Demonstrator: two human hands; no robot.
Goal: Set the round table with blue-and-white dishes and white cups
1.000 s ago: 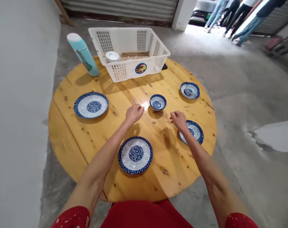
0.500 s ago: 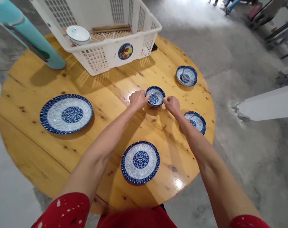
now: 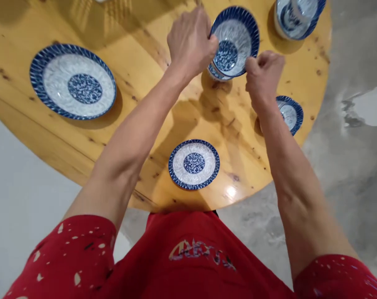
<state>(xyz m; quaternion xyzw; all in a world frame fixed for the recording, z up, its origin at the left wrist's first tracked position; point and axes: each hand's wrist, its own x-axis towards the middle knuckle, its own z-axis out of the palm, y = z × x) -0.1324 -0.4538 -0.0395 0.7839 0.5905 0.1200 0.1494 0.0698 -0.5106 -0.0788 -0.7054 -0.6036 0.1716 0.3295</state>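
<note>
Up at the top of the head view, a blue-and-white bowl [image 3: 236,35] tilts between my two hands, gripped at opposite sides of its rim. My left hand [image 3: 191,43] is closed on the left rim, and my right hand [image 3: 266,74] pinches the lower right rim. Beneath it, part of another blue-and-white bowl [image 3: 216,74] shows near the wooden table; the rest is covered. Closer to me lies a round patterned plate [image 3: 194,164]. A larger oval plate [image 3: 79,81] sits to the left of my forearm.
At the upper right edge a dish [image 3: 282,25] carries a smaller bowl [image 3: 305,10]. My right forearm partly covers another dish [image 3: 296,112] near the right edge of the round wooden table [image 3: 145,124]. Concrete floor [image 3: 347,174] lies beyond.
The bowl between my hands has come up and now tilts, revealing a second bowl below. My view has dropped nearer and downward, so the white basket and blue bottle have left the frame.
</note>
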